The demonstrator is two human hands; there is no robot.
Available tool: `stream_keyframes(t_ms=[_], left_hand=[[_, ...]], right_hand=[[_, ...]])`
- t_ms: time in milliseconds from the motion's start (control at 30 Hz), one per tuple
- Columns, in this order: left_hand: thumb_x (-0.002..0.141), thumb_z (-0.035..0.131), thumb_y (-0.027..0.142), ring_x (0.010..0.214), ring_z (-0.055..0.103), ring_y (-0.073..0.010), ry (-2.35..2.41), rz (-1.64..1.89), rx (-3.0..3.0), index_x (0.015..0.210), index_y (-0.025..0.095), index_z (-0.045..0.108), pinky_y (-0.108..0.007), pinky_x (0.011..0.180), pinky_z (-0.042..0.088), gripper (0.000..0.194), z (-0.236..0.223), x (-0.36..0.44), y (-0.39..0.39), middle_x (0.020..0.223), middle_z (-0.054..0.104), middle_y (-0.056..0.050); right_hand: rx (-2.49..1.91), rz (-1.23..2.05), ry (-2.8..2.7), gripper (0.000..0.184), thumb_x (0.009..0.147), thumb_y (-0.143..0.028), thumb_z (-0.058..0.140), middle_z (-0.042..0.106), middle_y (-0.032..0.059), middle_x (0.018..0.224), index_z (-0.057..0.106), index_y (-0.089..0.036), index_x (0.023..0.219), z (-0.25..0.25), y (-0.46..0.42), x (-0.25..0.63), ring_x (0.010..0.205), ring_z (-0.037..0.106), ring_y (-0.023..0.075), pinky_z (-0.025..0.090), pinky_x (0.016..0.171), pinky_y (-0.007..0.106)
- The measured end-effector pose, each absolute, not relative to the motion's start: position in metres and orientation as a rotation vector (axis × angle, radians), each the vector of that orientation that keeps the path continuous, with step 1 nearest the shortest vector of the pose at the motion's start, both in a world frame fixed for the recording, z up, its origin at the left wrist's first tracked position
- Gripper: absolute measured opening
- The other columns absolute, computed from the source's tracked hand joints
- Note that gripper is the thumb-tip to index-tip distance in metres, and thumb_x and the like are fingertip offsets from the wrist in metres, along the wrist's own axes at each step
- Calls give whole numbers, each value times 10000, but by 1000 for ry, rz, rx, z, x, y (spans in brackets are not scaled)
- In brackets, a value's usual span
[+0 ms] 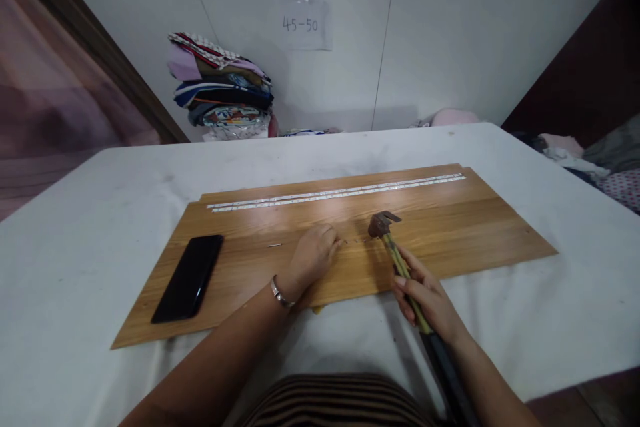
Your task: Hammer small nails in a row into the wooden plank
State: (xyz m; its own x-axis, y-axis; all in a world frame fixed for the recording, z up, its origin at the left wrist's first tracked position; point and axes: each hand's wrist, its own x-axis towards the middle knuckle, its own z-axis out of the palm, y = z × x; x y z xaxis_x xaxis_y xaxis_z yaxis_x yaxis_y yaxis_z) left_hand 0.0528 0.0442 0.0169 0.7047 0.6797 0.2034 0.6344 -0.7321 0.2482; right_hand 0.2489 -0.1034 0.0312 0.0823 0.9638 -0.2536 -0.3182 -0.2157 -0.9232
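My right hand [425, 293] grips a claw hammer [399, 260] around its handle, partway between the head and the dark grip. The rusty hammer head is over the wooden board [465, 233], near a short row of small nails [356, 241]. Resting on the board, my left hand [314, 255] has its thumb and fingers pinched at the left end of that row. A tiny nail [345, 242] shows at those fingertips, partly hidden. Left of this hand lies a loose nail [275, 245], flat on the wood.
A black phone [188, 278] lies on the board's left part. Two white measuring strips [335, 193] run along its far side. The board rests on a white-covered table [560, 307]. Behind stand folded clothes [225, 83] and a wall with paper signs [303, 25].
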Motion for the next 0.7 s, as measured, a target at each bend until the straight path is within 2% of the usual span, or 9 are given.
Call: stream_keyframes(t_ms=[167, 367, 467, 567, 700], left_hand=[[941, 481, 206, 814, 549, -216, 1024, 358, 2790, 757, 170, 551, -357, 758, 458, 199, 17, 56, 43, 821, 584, -69], [944, 476, 237, 841, 560, -210, 1015, 437, 2688, 763, 167, 600, -346, 769, 464, 230, 20, 52, 42, 844, 592, -68], [902, 570, 283, 916, 573, -221, 1055, 517, 2632, 966, 171, 622, -355, 817, 476, 138, 24, 50, 41, 958, 616, -74], [874, 611, 277, 998, 569, -241, 1095, 610, 2623, 1128, 181, 573, -386, 878, 473, 274, 22, 46, 37, 1072, 619, -87], [902, 540, 222, 968, 583, -216, 1058, 642, 2619, 1012, 202, 605, -370, 875, 482, 129, 5, 27, 26, 1030, 629, -63]], right_hand=[[-1197, 1413, -780, 726, 830, -320, 615, 517, -90, 525, 314, -183, 1476, 30, -103, 249, 291, 371, 55, 291, 287, 150], [-1172, 1392, -804, 705, 841, -318, 607, 505, -96, 489, 324, -183, 1472, 29, -104, 250, 290, 366, 62, 303, 285, 151], [-1149, 1393, -785, 715, 831, -325, 622, 519, -91, 510, 327, -196, 1469, 28, -104, 251, 292, 376, 60, 303, 284, 150], [-1145, 1390, -780, 704, 833, -321, 623, 517, -90, 523, 337, -202, 1465, 28, -105, 252, 285, 374, 54, 300, 282, 149], [-1169, 1409, -772, 735, 818, -325, 633, 523, -83, 543, 324, -194, 1473, 31, -106, 250, 290, 383, 56, 292, 278, 153]])
